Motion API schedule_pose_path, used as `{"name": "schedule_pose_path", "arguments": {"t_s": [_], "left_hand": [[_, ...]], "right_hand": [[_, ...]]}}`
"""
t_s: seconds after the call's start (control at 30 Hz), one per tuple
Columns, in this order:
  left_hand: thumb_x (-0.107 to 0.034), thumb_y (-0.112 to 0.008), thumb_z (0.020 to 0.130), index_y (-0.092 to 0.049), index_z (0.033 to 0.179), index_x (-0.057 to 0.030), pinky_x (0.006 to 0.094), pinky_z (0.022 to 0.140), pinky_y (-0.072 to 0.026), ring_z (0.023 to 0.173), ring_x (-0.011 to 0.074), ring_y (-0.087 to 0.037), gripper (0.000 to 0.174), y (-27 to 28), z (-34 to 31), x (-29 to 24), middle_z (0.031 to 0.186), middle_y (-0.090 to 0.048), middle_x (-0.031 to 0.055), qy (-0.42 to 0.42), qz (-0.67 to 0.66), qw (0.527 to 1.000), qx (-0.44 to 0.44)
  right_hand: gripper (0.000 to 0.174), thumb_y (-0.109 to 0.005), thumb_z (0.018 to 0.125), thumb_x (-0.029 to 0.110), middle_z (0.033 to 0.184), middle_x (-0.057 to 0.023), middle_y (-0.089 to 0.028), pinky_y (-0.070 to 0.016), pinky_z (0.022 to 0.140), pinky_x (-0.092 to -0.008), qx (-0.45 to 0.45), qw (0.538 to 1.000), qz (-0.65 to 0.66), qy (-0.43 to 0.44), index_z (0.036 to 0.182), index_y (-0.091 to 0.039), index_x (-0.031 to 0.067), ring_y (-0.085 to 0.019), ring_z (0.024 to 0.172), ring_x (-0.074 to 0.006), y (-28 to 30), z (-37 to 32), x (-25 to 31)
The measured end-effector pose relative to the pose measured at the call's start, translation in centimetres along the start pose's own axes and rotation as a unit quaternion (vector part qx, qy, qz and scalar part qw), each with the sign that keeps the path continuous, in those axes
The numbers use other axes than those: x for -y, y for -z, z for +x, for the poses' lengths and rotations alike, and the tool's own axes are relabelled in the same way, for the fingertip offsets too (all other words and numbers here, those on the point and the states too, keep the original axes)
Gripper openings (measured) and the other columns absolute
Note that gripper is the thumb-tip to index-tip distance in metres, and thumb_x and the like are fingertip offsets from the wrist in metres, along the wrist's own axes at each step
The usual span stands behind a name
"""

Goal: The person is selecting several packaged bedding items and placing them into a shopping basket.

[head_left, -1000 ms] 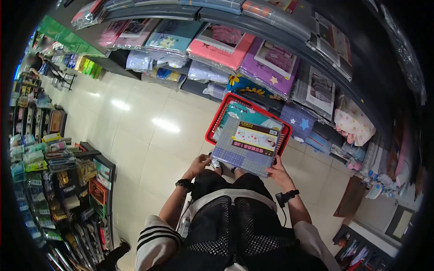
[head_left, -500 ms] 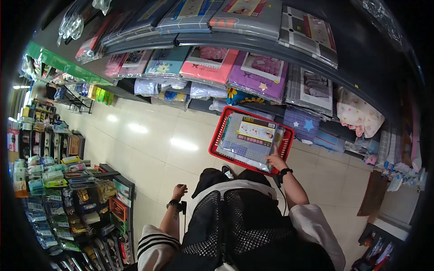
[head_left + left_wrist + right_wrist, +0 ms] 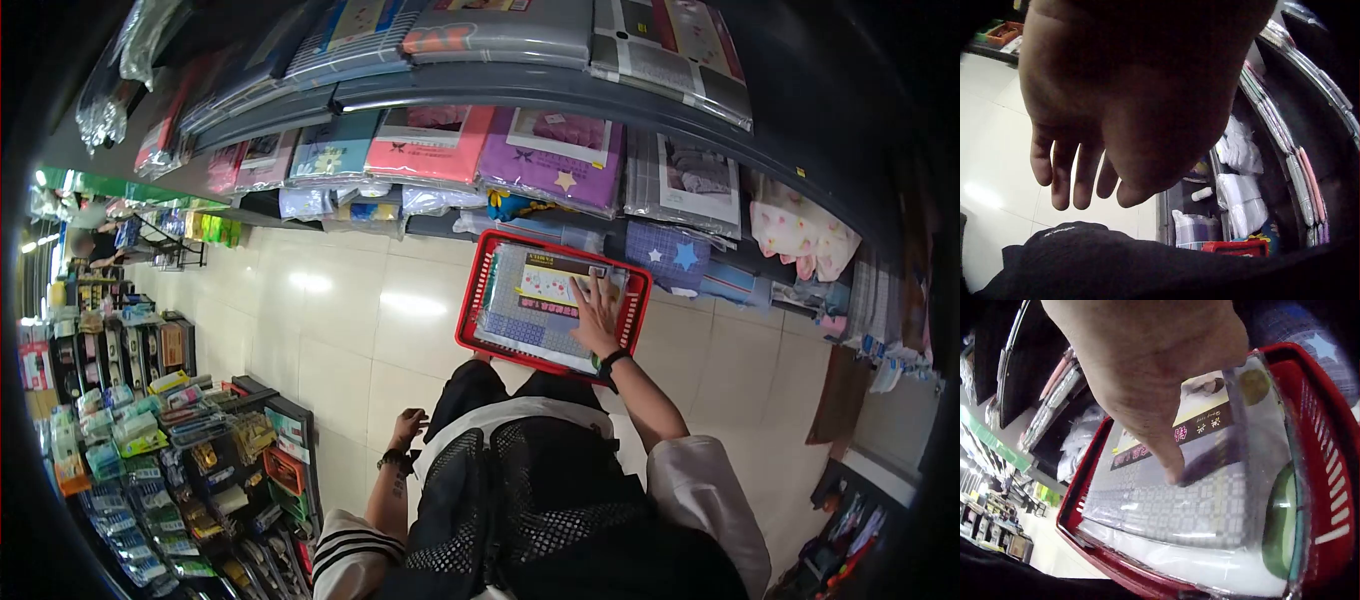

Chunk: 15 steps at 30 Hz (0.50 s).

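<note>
A plastic-wrapped package of grey-blue checked bedding [image 3: 530,327] lies flat inside a red shopping basket [image 3: 465,322]. My right hand [image 3: 597,314] rests on its top near the right side, fingers spread over the printed label. In the right wrist view the thumb points down onto the checked cloth [image 3: 1179,515]. Beneath it sits another wrapped package [image 3: 1280,528] with a green rounded print, partly hidden. My left hand [image 3: 408,428] hangs beside the left thigh, holding nothing. Its fingers [image 3: 1083,181] hang loosely in the left wrist view.
Shelves of wrapped bedding run along the far side, with a purple package [image 3: 550,165] and a coral package [image 3: 428,150] just beyond the basket. A star-printed blue package [image 3: 665,258] is right of it. A rack of small packaged goods [image 3: 150,450] stands at left on the tiled floor [image 3: 330,345].
The checked package has gone down into the basket. My right hand has shifted from its edge to spread on top. My left hand has drawn back from the package to beside the thigh.
</note>
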State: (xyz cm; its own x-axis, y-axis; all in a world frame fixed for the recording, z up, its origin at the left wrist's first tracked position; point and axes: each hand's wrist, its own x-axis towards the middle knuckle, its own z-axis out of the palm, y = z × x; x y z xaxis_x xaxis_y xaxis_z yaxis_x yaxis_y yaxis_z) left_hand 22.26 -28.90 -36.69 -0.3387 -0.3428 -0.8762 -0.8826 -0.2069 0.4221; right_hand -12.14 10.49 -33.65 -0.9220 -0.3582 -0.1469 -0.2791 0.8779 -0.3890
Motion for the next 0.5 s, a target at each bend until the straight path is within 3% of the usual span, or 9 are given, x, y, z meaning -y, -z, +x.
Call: {"name": "schedule_pose_path", "arguments": {"t_s": [0.03, 0.13, 0.27, 0.4, 0.5], "left_hand": [[-0.028, -0.058, 0.089, -0.057, 0.108, -0.0035, 0.0246, 0.060, -0.0460, 0.080, 0.0156, -0.065, 0.031, 0.1, 0.6, -0.9, 0.093, -0.066, 0.0064, 0.007, 0.033, 0.999, -0.013], [-0.029, -0.058, 0.089, -0.058, 0.106, -0.0045, 0.0253, 0.061, -0.0456, 0.080, 0.0154, -0.065, 0.030, 1.5, 1.6, -3.7, 0.094, -0.067, 0.0063, -0.012, 0.057, 0.998, -0.012], [-0.028, -0.057, 0.090, -0.059, 0.105, -0.0047, 0.0253, 0.060, -0.0447, 0.075, 0.0140, -0.064, 0.028, 3.9, 3.5, -6.3, 0.090, -0.067, 0.0060, -0.068, 0.033, 0.997, -0.018], [-0.025, -0.057, 0.090, -0.058, 0.107, -0.0038, 0.0257, 0.059, -0.0438, 0.075, 0.0143, -0.065, 0.027, 5.3, 5.2, -7.9, 0.091, -0.067, 0.0068, -0.035, 0.058, 0.998, -0.015], [-0.026, -0.057, 0.090, -0.058, 0.107, -0.0037, 0.0258, 0.060, -0.0441, 0.077, 0.0142, -0.065, 0.028, 5.8, 5.7, -8.0, 0.092, -0.067, 0.0069, -0.022, 0.048, 0.998, -0.019]], "right_hand": [[0.117, -0.087, 0.050, 0.019, 0.152, -0.0157, -0.003, -0.0260, 0.102, -0.0637, 0.050, 0.998, -0.037, 0.005, 0.145, -0.020, 0.0242, -0.005, 0.139, -0.0415, 0.2, 0.7, 0.4], [0.122, -0.090, 0.045, 0.017, 0.154, -0.0124, 0.000, -0.0309, 0.102, -0.0570, 0.112, 0.990, -0.051, -0.066, 0.145, -0.022, 0.0283, -0.004, 0.139, -0.0423, -1.0, 2.1, 1.2], [0.122, -0.090, 0.045, 0.022, 0.153, -0.0151, 0.000, -0.0264, 0.103, -0.0626, 0.100, 0.993, -0.056, -0.033, 0.146, -0.021, 0.0246, 0.001, 0.138, -0.0469, -1.3, 2.0, 0.2], [0.122, -0.090, 0.046, 0.022, 0.153, -0.0163, 0.001, -0.0270, 0.105, -0.0603, 0.101, 0.990, -0.080, -0.053, 0.146, -0.020, 0.0225, -0.002, 0.137, -0.0479, -1.7, 1.1, -2.3], [0.126, -0.090, 0.046, 0.023, 0.152, -0.0203, 0.002, -0.0253, 0.108, -0.0564, 0.161, 0.978, -0.094, -0.095, 0.147, -0.016, 0.0205, -0.006, 0.136, -0.0506, -1.4, 0.5, -3.0]]}}
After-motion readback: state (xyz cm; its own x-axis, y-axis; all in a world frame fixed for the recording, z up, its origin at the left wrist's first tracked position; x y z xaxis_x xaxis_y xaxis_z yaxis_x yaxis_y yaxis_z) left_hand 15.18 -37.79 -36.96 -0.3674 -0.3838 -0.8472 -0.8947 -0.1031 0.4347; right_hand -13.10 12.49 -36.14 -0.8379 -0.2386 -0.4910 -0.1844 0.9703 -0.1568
